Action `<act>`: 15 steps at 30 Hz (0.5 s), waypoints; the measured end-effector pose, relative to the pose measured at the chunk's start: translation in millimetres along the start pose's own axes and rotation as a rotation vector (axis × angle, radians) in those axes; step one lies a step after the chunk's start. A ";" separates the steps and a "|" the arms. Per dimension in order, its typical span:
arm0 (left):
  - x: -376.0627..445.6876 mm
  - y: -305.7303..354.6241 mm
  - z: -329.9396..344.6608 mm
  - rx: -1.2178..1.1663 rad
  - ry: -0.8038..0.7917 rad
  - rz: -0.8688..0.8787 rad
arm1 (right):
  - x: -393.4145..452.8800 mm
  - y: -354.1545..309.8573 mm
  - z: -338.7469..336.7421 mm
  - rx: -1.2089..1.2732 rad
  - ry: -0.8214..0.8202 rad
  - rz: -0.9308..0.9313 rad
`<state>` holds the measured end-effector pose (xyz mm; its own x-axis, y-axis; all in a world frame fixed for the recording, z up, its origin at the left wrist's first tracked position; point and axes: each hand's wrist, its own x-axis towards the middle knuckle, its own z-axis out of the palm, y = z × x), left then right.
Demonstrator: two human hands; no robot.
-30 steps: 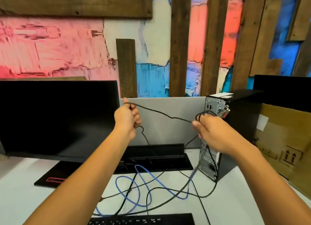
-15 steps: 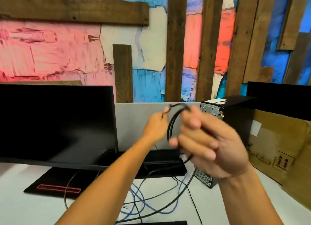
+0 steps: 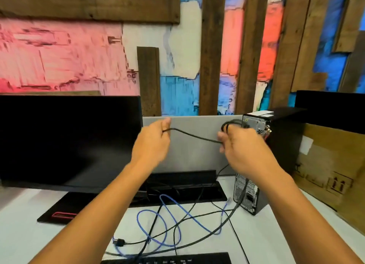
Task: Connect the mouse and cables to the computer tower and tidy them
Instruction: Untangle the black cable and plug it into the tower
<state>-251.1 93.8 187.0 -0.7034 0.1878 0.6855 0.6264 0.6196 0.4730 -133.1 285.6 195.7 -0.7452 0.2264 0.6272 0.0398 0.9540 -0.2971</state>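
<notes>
A thin black cable [image 3: 194,135] sags between my two raised hands in front of the grey divider. My left hand [image 3: 153,145] pinches one end of that stretch. My right hand [image 3: 240,145] grips the other end, with coiled loops of the same cable around its fingers. Just behind my right hand stands the black computer tower [image 3: 276,145], its rear panel of ports facing me. On the desk below lie a blue network cable [image 3: 169,212] and several loose black cables [image 3: 199,220], tangled together. A black plug [image 3: 119,242] lies at the near left of the tangle.
A black monitor [image 3: 69,141] fills the left side on its flat base [image 3: 65,210]. A black cable tray [image 3: 183,186] sits behind the tangle. A keyboard [image 3: 167,259] edges the bottom. A cardboard box [image 3: 333,165] leans at the right of the tower.
My hands, close together half a second ago with a loop between them, have drawn apart, and a fresh length of cable is stretched between them. The view has tilted down slightly.
</notes>
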 end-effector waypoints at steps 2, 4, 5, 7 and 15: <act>24.3 10.9 -10.9 0.045 0.084 0.004 | -19.3 -2.7 6.8 0.339 -0.277 0.050; 38.7 25.2 -9.7 0.098 0.071 0.032 | -37.6 -13.9 3.0 0.893 -0.530 0.083; 43.3 30.1 -2.2 0.080 0.055 0.042 | -44.2 -23.4 -3.2 1.155 -0.632 0.073; 42.0 37.4 18.8 -0.011 -0.009 0.090 | -47.9 -47.0 -19.9 1.562 -0.610 -0.020; -37.1 6.9 65.3 0.075 -0.206 0.414 | 5.8 -35.6 -37.5 0.490 0.447 -0.297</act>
<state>-242.6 140.9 128.7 -0.4562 0.5733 0.6806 0.8477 0.5127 0.1363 -113.9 260.3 236.8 -0.3311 0.1297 0.9346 -0.5031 0.8137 -0.2912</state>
